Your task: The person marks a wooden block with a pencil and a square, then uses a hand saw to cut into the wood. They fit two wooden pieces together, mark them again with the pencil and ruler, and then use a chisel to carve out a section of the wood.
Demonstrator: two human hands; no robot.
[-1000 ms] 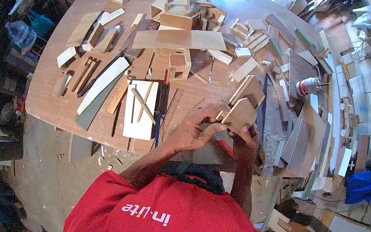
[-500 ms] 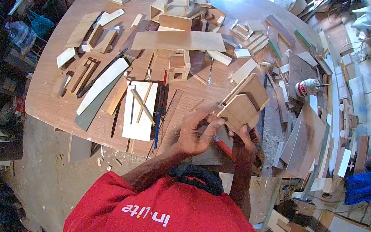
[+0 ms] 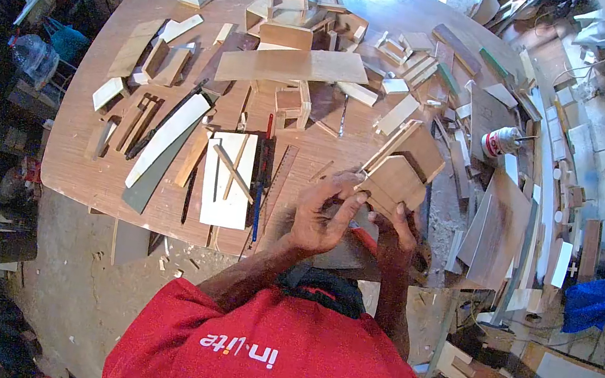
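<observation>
A small wooden box-like piece [image 3: 402,176], with a slanted panel and raised side strips, is tilted above the front right of the table. At its lower left corner, my left hand [image 3: 321,212] pinches the edge between thumb and fingers. My right hand [image 3: 396,234] grips the lower edge on the right, thumb on the near face. Some of the fingers are hidden behind the wood. A red-handled tool [image 3: 364,239] lies partly hidden between my hands. To the left are a white board [image 3: 224,203] bearing thin wood strips and a blue and red bar-shaped tool [image 3: 262,182].
Several small wooden boxes [image 3: 287,4] and a long thin board [image 3: 292,66] occupy the table's middle. A white and red glue bottle [image 3: 498,142] stands at the right among offcuts. Wood scraps line the right edge, and a ruler [image 3: 283,173] lies nearby.
The wooden box-like piece has shifted slightly to the right and turned a little in my hands. Both hands keep their hold, and the things on the table are unmoved.
</observation>
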